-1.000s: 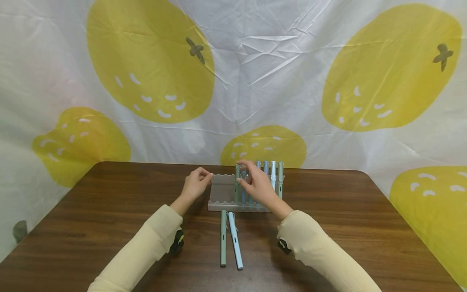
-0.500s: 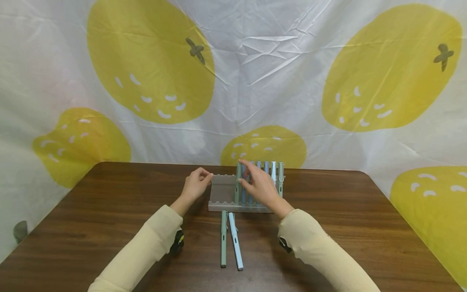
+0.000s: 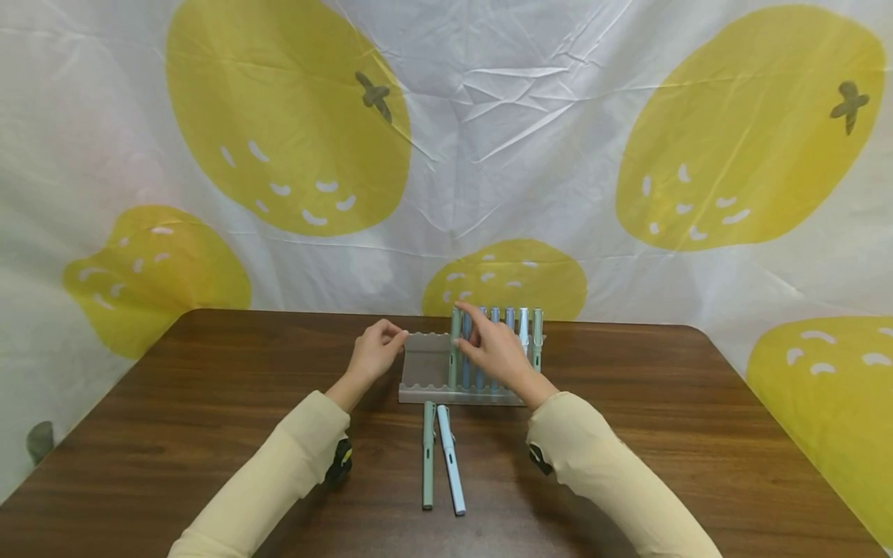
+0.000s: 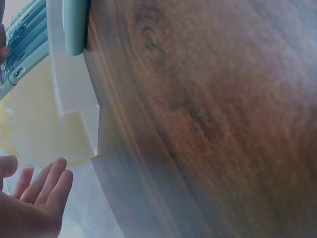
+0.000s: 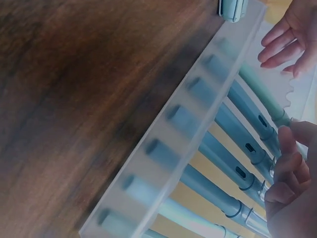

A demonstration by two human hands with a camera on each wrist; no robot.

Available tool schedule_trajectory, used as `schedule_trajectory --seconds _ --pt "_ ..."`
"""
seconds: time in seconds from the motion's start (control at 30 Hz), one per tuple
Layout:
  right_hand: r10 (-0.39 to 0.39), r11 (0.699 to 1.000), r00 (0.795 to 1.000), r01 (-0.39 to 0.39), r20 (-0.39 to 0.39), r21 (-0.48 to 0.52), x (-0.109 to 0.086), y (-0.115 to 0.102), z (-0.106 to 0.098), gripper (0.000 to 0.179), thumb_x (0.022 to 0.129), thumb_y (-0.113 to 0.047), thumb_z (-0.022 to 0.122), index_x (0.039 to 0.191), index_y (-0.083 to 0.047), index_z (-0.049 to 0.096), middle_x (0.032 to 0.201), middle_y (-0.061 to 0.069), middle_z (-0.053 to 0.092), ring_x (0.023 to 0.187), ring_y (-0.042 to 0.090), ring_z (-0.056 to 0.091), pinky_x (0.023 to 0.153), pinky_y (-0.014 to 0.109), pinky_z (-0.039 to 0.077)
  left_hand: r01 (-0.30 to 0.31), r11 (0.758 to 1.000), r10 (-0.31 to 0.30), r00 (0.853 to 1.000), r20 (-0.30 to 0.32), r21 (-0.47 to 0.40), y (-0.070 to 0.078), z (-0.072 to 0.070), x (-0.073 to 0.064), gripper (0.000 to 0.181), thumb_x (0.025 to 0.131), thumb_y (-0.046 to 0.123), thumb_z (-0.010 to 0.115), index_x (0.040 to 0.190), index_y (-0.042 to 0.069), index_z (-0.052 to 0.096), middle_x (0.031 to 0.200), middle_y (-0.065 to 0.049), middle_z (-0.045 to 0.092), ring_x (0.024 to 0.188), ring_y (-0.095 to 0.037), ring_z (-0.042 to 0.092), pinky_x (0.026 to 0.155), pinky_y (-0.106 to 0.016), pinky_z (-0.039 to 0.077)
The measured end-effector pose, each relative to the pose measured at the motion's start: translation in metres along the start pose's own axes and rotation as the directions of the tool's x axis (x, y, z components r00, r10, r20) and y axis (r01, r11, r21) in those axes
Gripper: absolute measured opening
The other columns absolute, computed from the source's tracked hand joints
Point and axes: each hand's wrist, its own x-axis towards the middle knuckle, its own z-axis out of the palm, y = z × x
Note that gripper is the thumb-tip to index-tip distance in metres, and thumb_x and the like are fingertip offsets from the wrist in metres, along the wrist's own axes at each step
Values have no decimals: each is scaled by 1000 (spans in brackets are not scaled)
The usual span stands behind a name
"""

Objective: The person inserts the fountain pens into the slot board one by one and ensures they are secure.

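Observation:
A clear acrylic pen rack [image 3: 427, 363] with scalloped edges stands on the table. Several capped pens lean in its right part, in greens and blues. My right hand [image 3: 498, 355] holds the leftmost one, a green pen [image 3: 454, 373], with the index finger at its cap end and the thumb lower on its side. At the rack's upper left corner, my left hand [image 3: 373, 356] pinches the edge between thumb and index finger. Its other fingers show loosely extended in the left wrist view, where the rack's front lip [image 4: 74, 84] also appears.
In front of the rack, a second green pen [image 3: 428, 457] and a light blue pen [image 3: 451, 463] lie on the brown wooden table [image 3: 600, 480]. Behind the table hangs a white cloth [image 3: 509, 194] printed with yellow lemons.
My right index finger has shifted slightly up to the green pen's top, and the right forearm has moved a little left. My left hand has stayed at the rack's corner.

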Motion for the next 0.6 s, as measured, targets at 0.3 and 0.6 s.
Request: schedule_trajectory --seconds 0.3,0.6 --pt "74 996 995 -71 63 -49 4 -4 0 56 85 -25 60 135 -19 34 55 -6 46 41 11 41 35 25 31 -10 1000 10 1000 -4 0 -1 0 1 20 88 20 55 91 1 58 85 -15 65 79 -24 62 73 -39 45" --pt "96 987 993 -86 73 -135 7 -8 0 57 85 -27 60 135 -19 34 51 -5 45 37 11 38 33 22 27 -10 1000 10 1000 -4 4 -2 1 0 21 88 20 55 92 0 57 85 -15 65 79 -24 62 74 -39 45"
